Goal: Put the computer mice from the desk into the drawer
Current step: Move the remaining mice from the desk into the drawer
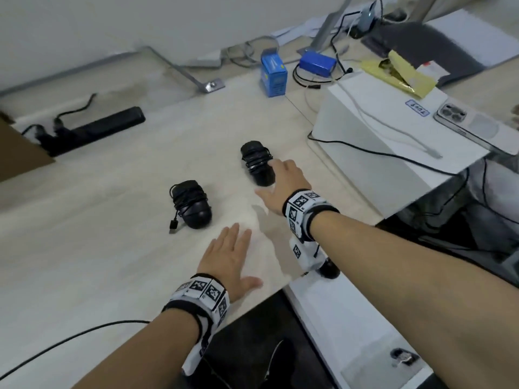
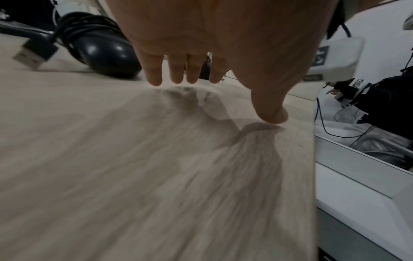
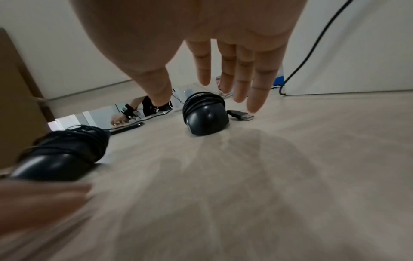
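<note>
Two black computer mice with their cords wound round them lie on the pale wooden desk (image 1: pixel 112 248). The nearer mouse (image 1: pixel 193 204) (image 2: pixel 100 47) (image 3: pixel 64 155) has its USB plug (image 2: pixel 33 53) loose beside it. My right hand (image 1: pixel 276 181) (image 3: pixel 183 91) is open, its straight fingers spread just over the farther mouse (image 1: pixel 258 162) (image 3: pixel 205 118) without gripping it. Right of the nearer mouse, my left hand (image 1: pixel 241 256) (image 2: pixel 244 98) hovers flat and open over the desk, holding nothing. The white drawer (image 1: pixel 351 318) (image 2: pixel 348 185) stands open below the desk's right front edge.
A white box (image 1: pixel 393 141) with a phone (image 1: pixel 474 127) and cables on it stands right of the mice. Two blue boxes (image 1: pixel 273 74) stand behind, a black power strip (image 1: pixel 95 130) at the back left and brown cardboard (image 1: pixel 16 153) at the far left.
</note>
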